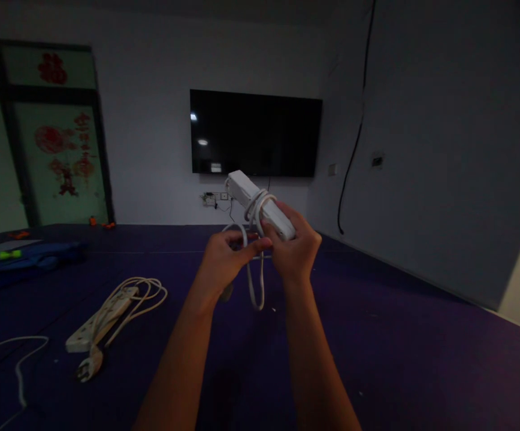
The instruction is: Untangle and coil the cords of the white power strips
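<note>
Up in front of me, my right hand (293, 242) grips the lower end of a white power strip (243, 187), which tilts up to the left. Its white cord (255, 209) is wound around the strip's middle, and a loose loop hangs below. My left hand (228, 254) is closed on the cord beside the strip, thumb pointing toward my right hand. A dark grey piece, perhaps the plug (226, 293), shows under my left hand, mostly hidden.
A second power strip (109, 314) with looped cord and plug lies at left on the purple floor (399, 359). Nearby are a thin white cable (20, 371) and blue cloth (48, 254). A television (255, 134) hangs on the far wall; a black cable (354, 146) dangles at right.
</note>
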`<state>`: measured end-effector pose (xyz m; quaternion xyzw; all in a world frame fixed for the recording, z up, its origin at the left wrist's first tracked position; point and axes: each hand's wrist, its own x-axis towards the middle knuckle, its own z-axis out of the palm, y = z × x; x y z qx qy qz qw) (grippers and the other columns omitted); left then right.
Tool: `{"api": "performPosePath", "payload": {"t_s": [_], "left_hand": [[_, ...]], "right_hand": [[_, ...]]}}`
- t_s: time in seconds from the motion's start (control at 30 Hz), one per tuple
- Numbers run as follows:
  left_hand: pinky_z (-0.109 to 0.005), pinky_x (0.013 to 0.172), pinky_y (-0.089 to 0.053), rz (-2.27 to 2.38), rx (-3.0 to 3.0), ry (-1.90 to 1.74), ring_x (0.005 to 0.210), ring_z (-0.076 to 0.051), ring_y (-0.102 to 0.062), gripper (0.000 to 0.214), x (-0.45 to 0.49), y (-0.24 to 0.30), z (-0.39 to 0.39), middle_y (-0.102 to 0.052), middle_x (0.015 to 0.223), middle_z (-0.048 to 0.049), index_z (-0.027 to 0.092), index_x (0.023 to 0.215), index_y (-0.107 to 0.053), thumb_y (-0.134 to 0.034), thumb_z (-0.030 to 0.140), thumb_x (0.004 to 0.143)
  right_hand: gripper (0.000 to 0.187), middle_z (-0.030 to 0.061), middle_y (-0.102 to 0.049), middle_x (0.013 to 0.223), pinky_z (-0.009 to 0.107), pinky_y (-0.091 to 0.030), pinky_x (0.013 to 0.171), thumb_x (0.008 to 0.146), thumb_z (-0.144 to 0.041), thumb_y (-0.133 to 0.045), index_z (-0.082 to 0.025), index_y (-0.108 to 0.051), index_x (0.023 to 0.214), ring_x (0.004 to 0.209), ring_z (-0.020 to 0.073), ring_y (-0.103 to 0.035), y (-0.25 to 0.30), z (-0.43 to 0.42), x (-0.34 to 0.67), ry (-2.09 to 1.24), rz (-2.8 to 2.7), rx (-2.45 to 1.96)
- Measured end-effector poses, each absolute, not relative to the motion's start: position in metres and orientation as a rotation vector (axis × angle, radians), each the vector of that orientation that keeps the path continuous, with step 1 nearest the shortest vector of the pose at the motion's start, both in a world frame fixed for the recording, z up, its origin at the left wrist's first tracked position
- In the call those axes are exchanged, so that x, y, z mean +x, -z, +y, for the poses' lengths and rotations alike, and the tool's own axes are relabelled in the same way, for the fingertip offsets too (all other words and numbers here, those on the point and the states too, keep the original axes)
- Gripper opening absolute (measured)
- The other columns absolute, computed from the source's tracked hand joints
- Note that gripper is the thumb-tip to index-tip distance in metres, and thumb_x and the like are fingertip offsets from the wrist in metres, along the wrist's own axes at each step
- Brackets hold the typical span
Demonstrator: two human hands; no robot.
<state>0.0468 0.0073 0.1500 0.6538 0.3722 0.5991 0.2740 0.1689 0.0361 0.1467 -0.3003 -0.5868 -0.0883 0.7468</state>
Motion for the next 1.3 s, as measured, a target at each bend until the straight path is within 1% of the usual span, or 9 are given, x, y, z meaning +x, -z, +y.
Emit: {"api": "performPosePath", "payload": {"t_s": [0.13, 0.27, 0.4, 0.57, 0.67, 0.83, 1.0, 1.2, 1.3], "left_hand": [[-0.024, 0.047, -0.027, 0.992, 1.708, -1.747, 0.049, -0.008, -0.035, 0.039, 0.055, -0.147, 0.011, -0.042, 0.051, 0.0042, 0.016, 0.056, -0.058, -0.065, 0.053, 0.063], [-0.023, 0.046, -0.024, 0.981, 1.674, -1.758, 0.047, -0.008, -0.029, 0.036, 0.041, -0.150, 0.010, -0.035, 0.049, 0.0062, 0.017, 0.055, -0.052, -0.065, 0.049, 0.064], [-0.024, 0.047, -0.025, 1.264, 1.739, -1.895, 0.047, -0.009, -0.032, 0.033, 0.012, -0.155, 0.001, -0.037, 0.049, 0.0054, 0.018, 0.056, -0.053, -0.060, 0.047, 0.070], [-0.026, 0.053, -0.027, 1.893, 1.945, -2.046, 0.055, -0.015, -0.042, 0.030, -0.034, -0.157, -0.002, -0.047, 0.057, 0.0005, 0.019, 0.063, -0.059, -0.055, 0.048, 0.072], [-0.025, 0.056, -0.030, 2.118, 1.940, -2.057, 0.060, -0.015, -0.044, 0.030, -0.064, -0.151, 0.006, -0.051, 0.065, -0.0018, 0.018, 0.066, -0.060, -0.054, 0.047, 0.073], [-0.025, 0.055, -0.032, 2.166, 1.694, -2.057, 0.060, -0.015, -0.050, 0.030, -0.095, -0.137, 0.023, -0.054, 0.061, -0.0008, 0.016, 0.068, -0.063, -0.056, 0.044, 0.071], [-0.025, 0.051, -0.031, 2.098, 1.629, -1.969, 0.055, -0.016, -0.049, 0.039, -0.096, -0.131, 0.026, -0.054, 0.054, -0.0006, 0.015, 0.063, -0.062, -0.053, 0.052, 0.070], [-0.025, 0.051, -0.032, 1.974, 1.604, -2.053, 0.054, -0.015, -0.048, 0.035, -0.083, -0.140, 0.016, -0.052, 0.052, 0.0014, 0.016, 0.065, -0.064, -0.056, 0.049, 0.068], [-0.025, 0.051, -0.033, 1.959, 1.560, -2.179, 0.053, -0.014, -0.047, 0.035, -0.077, -0.143, 0.013, -0.053, 0.054, 0.0015, 0.016, 0.070, -0.066, -0.055, 0.049, 0.070]], "right_hand": [[0.038, 0.0058, -0.067, 0.106, 0.037, -0.049, 0.083, 0.074, -0.024, -0.059, -0.026, -0.061, 0.112, 0.095, 0.0214, -0.063, -0.145, 0.037, 0.160, 0.276, -1.417, -0.636], [0.040, 0.0045, -0.065, 0.110, 0.038, -0.048, 0.087, 0.074, -0.021, -0.058, -0.028, -0.060, 0.113, 0.101, 0.0209, -0.061, -0.146, 0.036, 0.160, 0.301, -1.453, -0.633], [0.039, 0.0030, -0.064, 0.112, 0.039, -0.048, 0.087, 0.072, -0.019, -0.061, -0.029, -0.062, 0.109, 0.103, 0.0214, -0.059, -0.149, 0.032, 0.170, 0.338, -1.483, -0.726], [0.029, 0.0006, -0.069, 0.096, 0.038, -0.048, 0.083, 0.068, -0.018, -0.066, -0.027, -0.068, 0.095, 0.090, 0.0196, -0.063, -0.157, 0.015, 0.196, 0.249, -1.741, -0.732], [0.026, 0.0024, -0.068, 0.093, 0.036, -0.049, 0.081, 0.066, -0.019, -0.069, -0.024, -0.069, 0.092, 0.089, 0.0193, -0.063, -0.159, 0.003, 0.215, 0.136, -1.795, -0.658], [0.030, 0.0031, -0.068, 0.091, 0.034, -0.051, 0.073, 0.060, -0.024, -0.075, -0.022, -0.068, 0.089, 0.087, 0.0202, -0.062, -0.155, -0.001, 0.229, -0.056, -1.635, -0.522], [0.036, 0.0032, -0.065, 0.092, 0.034, -0.051, 0.068, 0.063, -0.029, -0.072, -0.022, -0.064, 0.097, 0.083, 0.0194, -0.061, -0.154, 0.017, 0.221, 0.046, -1.225, -0.449], [0.027, 0.0040, -0.066, 0.093, 0.040, -0.047, 0.075, 0.066, -0.029, -0.067, -0.023, -0.067, 0.093, 0.087, 0.0225, -0.060, -0.154, 0.025, 0.229, 0.473, -1.192, -0.831], [0.022, 0.0029, -0.068, 0.091, 0.038, -0.045, 0.074, 0.065, -0.027, -0.066, -0.025, -0.069, 0.087, 0.086, 0.0228, -0.060, -0.151, 0.025, 0.243, 0.464, -1.459, -1.038]]}}
